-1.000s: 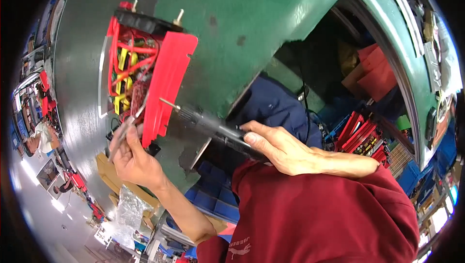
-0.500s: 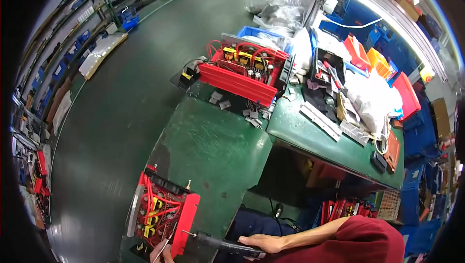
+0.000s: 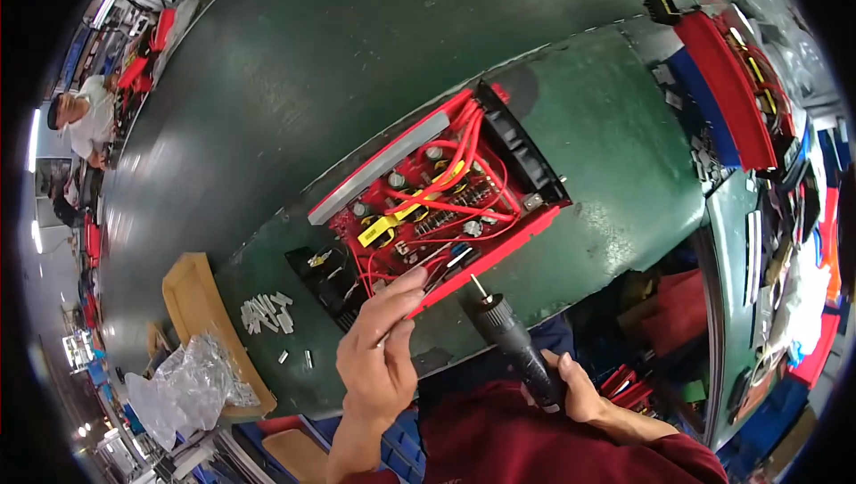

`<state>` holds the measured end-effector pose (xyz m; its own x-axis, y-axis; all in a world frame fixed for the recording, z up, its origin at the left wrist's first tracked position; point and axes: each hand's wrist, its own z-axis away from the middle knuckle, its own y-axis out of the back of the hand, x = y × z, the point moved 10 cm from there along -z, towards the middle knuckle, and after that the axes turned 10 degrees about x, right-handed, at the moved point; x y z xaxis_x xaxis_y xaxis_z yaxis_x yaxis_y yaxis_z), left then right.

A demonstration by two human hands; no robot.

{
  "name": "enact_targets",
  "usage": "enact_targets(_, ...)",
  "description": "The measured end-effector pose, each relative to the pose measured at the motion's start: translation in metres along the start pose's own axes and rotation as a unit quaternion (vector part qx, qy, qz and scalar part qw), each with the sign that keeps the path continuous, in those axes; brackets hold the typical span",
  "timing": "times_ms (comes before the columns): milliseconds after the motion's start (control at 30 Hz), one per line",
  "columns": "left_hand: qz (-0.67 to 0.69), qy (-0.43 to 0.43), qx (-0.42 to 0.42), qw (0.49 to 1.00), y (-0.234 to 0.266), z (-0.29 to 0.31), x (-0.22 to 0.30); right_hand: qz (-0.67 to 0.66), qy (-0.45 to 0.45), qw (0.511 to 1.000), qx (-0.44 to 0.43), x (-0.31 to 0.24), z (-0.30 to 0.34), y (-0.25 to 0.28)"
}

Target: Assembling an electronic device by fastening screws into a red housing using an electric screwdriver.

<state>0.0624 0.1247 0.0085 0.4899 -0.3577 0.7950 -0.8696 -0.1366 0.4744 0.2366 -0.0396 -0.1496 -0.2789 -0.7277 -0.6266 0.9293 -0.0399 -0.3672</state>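
Note:
A red-cased electronic device (image 3: pixel 428 208) lies open on the green bench, its circuit board, red wires and yellow-taped parts exposed. At its near edge my left hand (image 3: pixel 382 355) has its fingers drawn together beside the red side panel (image 3: pixel 490 258). A thin glint shows between those fingers, too small to name. My right hand (image 3: pixel 575 390) is wrapped round a black electric screwdriver (image 3: pixel 513 346). The screwdriver's bit points up at the panel's near side, a little apart from it.
Small pale metal pieces (image 3: pixel 266 313) lie left of the device. Beyond them stands a cardboard tray (image 3: pixel 209 306) with clear plastic bags (image 3: pixel 187 386). A second red device (image 3: pixel 727 83) sits at the far right. Another person (image 3: pixel 89 118) is at the far left.
The view has swung left and the device now sits mid-picture. My left hand has come into fuller view at its near edge; the right still holds the screwdriver, now pointing upward.

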Motion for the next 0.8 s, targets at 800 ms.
enact_targets(800, -0.375, -0.156, -0.222, 0.886, -0.063, -0.004, 0.008, 0.069, 0.026, 0.997, 0.023, -0.003, 0.005, 0.01)
